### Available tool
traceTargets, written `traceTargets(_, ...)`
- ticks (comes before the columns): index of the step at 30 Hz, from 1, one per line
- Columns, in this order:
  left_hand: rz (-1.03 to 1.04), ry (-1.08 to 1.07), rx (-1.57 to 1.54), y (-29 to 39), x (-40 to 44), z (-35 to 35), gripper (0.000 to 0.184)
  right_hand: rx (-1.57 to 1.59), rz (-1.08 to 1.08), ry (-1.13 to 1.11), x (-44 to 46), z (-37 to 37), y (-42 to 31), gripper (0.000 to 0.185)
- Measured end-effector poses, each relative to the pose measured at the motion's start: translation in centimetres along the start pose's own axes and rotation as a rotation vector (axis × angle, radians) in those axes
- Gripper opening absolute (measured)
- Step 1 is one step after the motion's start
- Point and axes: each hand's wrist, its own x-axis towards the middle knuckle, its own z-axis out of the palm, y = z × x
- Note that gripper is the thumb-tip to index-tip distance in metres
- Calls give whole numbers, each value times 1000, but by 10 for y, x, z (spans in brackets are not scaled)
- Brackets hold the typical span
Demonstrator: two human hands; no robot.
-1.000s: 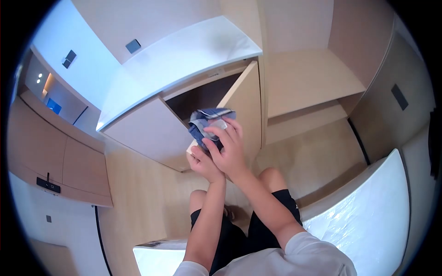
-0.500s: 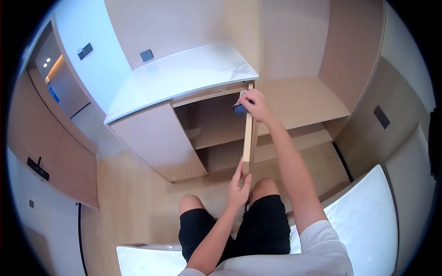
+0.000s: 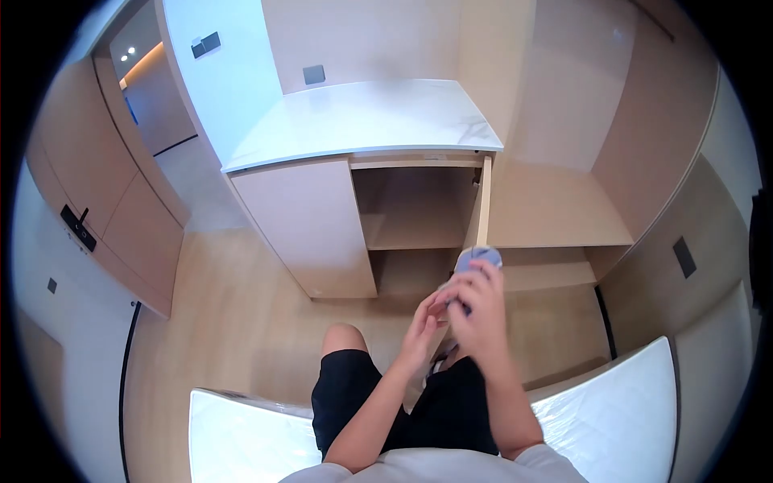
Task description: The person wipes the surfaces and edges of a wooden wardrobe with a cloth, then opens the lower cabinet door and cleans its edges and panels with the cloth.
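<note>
My right hand (image 3: 481,310) is closed on a grey-blue cloth (image 3: 477,258), whose bunched end sticks out past the fingers. My left hand (image 3: 417,332) is just beside it, fingers stretched out and their tips close to the right hand; whether they touch the cloth cannot be made out. Just beyond the hands, the cabinet door (image 3: 485,205) stands swung open, seen along its narrow edge. Its lower end is hidden behind the cloth and hands. Behind it, the cabinet's open compartment shows a shelf (image 3: 411,233).
A white marble-look countertop (image 3: 370,121) tops the cabinet. A shut door panel (image 3: 302,229) is on its left, and a low wooden bench (image 3: 555,209) adjoins on the right. White mattress (image 3: 620,410) surfaces flank my legs. An open room door (image 3: 121,193) stands far left.
My right hand has come down from the door's upper edge with the cloth, towards my body. My left hand has let go of the door's lower edge. The view has shifted left.
</note>
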Motion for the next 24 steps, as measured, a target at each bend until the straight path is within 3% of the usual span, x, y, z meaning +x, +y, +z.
traceTargets(4,-93,-20,-179,-4,-27,4,72,227,8,79,-53,14,-39,26)
traceTargets(10,-171,14,-222,12,-88,-38,77,581,116,-349,-91,8,-31,42)
traceTargets(12,-277,78,-298,7,-87,-72,74,382,101,-411,-101,0,-13,41)
traceTargets(14,-219,192,-324,18,-54,-84,70,164,159,-372,-115,-7,10,42)
traceTargets(16,-77,287,-102,42,6,-70,65,-40,309,-213,-132,-6,40,42)
traceTargets(18,93,178,137,43,88,-59,59,-151,328,-64,-167,11,81,39)
traceTargets(19,190,132,205,50,123,-40,58,-146,371,-58,-181,23,97,38)
traceTargets(20,162,198,212,52,153,-17,58,-128,441,-70,-205,34,108,36)
traceTargets(21,225,187,223,36,190,-6,57,-234,333,-158,-203,30,109,34)
traceTargets(22,172,151,376,37,208,13,53,-283,357,-174,-198,28,105,35)
traceTargets(24,139,227,69,-5,233,28,51,-370,408,-205,-190,29,93,37)
